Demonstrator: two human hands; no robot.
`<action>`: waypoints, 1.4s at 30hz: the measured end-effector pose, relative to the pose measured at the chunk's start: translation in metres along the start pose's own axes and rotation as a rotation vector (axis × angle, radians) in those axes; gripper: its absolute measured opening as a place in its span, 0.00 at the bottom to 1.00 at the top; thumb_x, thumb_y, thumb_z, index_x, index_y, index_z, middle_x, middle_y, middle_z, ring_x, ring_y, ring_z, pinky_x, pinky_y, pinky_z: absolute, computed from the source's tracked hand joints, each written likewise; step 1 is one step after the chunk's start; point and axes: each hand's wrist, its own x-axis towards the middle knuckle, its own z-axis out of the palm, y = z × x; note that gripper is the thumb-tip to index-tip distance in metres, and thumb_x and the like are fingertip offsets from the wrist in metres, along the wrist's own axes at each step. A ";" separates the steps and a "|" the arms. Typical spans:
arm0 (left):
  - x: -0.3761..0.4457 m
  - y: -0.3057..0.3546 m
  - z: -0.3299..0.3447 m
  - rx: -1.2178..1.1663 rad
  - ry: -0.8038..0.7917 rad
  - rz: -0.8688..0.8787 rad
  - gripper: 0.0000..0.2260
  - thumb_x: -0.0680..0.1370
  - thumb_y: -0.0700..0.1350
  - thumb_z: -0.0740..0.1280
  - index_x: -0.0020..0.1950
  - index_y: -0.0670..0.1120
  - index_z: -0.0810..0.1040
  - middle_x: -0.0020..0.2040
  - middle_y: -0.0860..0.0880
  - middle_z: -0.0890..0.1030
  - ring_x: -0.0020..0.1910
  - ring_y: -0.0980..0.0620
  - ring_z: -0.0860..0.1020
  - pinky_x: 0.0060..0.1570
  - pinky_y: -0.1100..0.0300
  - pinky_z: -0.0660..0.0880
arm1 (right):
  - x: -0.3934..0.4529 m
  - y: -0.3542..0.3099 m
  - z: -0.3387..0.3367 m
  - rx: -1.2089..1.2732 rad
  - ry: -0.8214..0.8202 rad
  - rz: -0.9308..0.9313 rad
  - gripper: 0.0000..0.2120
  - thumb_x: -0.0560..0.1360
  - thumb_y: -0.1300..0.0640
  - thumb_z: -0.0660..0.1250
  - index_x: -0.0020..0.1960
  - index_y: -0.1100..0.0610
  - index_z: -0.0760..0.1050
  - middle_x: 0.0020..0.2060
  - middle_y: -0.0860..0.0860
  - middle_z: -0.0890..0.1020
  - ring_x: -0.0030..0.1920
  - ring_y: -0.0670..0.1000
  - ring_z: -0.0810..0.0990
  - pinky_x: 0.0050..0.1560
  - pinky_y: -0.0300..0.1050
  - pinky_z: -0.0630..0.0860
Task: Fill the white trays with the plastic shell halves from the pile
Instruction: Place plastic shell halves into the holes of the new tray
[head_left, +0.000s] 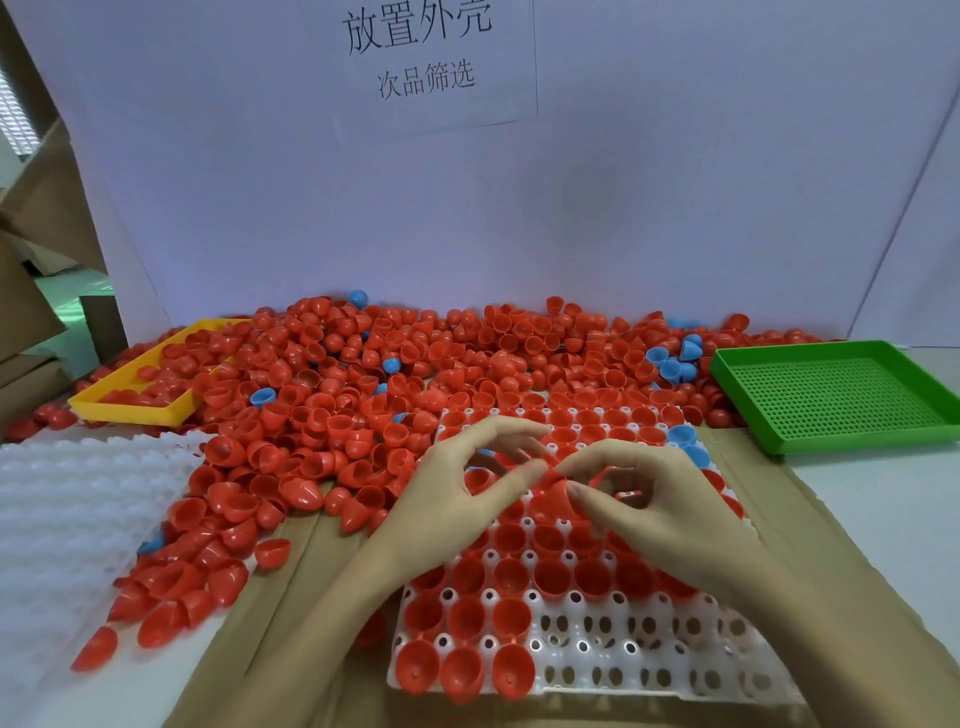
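Red shell half (553, 496) pinched between both hands (558, 480) above white tray (649, 670).

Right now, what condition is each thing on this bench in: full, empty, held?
White tray: mostly filled, near right sockets empty.
Red shell: pinched between both hands above that tray.
Left hand: pinching the shell.
Right hand: pinching the shell.
Pile: large, loose, mostly red.
Green tray: empty.
Yellow tray: partly buried by shells.
Spare white tray: empty.
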 end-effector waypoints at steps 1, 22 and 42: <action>0.002 -0.001 -0.003 -0.021 0.034 -0.004 0.11 0.84 0.50 0.69 0.65 0.56 0.81 0.58 0.56 0.85 0.62 0.53 0.82 0.62 0.61 0.77 | -0.001 -0.002 -0.004 0.015 -0.052 0.015 0.08 0.78 0.57 0.74 0.52 0.45 0.85 0.41 0.45 0.86 0.35 0.48 0.85 0.40 0.40 0.80; 0.005 -0.052 -0.051 0.455 0.249 -0.242 0.01 0.79 0.46 0.73 0.48 0.52 0.83 0.47 0.58 0.83 0.48 0.60 0.80 0.54 0.58 0.78 | -0.011 -0.021 -0.010 0.006 -0.596 0.101 0.07 0.75 0.45 0.78 0.49 0.46 0.85 0.41 0.50 0.85 0.36 0.43 0.79 0.39 0.38 0.76; 0.035 -0.092 -0.059 0.674 0.443 -0.149 0.08 0.85 0.40 0.64 0.61 0.42 0.81 0.61 0.47 0.78 0.62 0.48 0.74 0.64 0.55 0.69 | -0.008 -0.015 -0.006 0.060 -0.386 0.050 0.13 0.80 0.40 0.70 0.48 0.49 0.84 0.32 0.49 0.79 0.30 0.48 0.70 0.32 0.40 0.67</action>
